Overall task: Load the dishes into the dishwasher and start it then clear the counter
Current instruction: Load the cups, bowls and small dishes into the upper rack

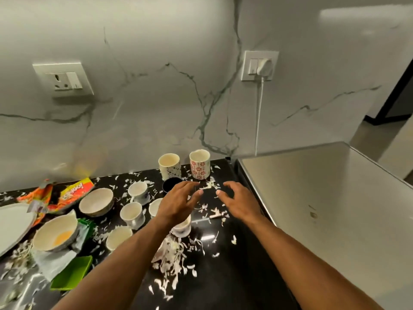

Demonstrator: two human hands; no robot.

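Both my hands hover over the black counter (223, 276) with fingers spread and hold nothing. My left hand (178, 202) is above a small white cup (182, 227); my right hand (239, 200) is just beside it to the right. Behind them by the wall stand a speckled mug (169, 165) and a red-flowered mug (199, 164), with a black cup (171, 184) in front. Several small white cups (133, 213) sit left of my hands. Two bowls (96, 202) (57, 232) and a white plate (13, 224) lie further left.
White shreds of peel (172, 258) litter the counter. A snack wrapper (67, 193), a green tray (72, 272) and crumpled paper lie at the left. A steel appliance top (335, 209) stands to the right. A plugged cord (259, 113) hangs down the marble wall.
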